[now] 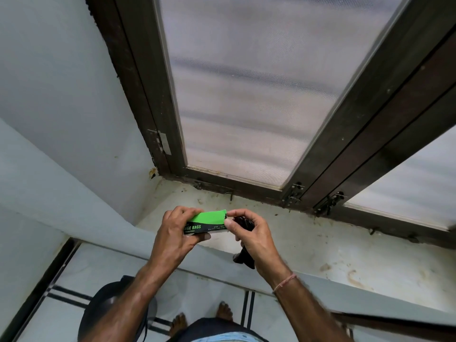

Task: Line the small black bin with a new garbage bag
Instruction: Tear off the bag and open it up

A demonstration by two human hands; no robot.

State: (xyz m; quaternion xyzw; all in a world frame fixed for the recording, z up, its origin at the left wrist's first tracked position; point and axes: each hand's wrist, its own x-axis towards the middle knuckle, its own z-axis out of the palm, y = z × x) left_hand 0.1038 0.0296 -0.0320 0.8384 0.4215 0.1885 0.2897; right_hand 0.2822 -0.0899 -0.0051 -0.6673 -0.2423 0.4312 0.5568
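Observation:
A green and black box of garbage bags [208, 222] is held above the window sill, gripped at its left end by my left hand [176, 233]. My right hand [249, 233] pinches the box's right end flap with thumb and forefinger while its other fingers clasp a rolled black garbage bag [244, 256], which hangs down below the palm. The small black bin [108, 304] stands on the floor under my left forearm, which hides a large part of it.
A stained white window sill [308, 245] runs under a dark wooden window frame [246, 181] with mesh screens and metal latches [293, 193]. White walls close in on the left. My bare feet [202, 319] stand on a tiled floor.

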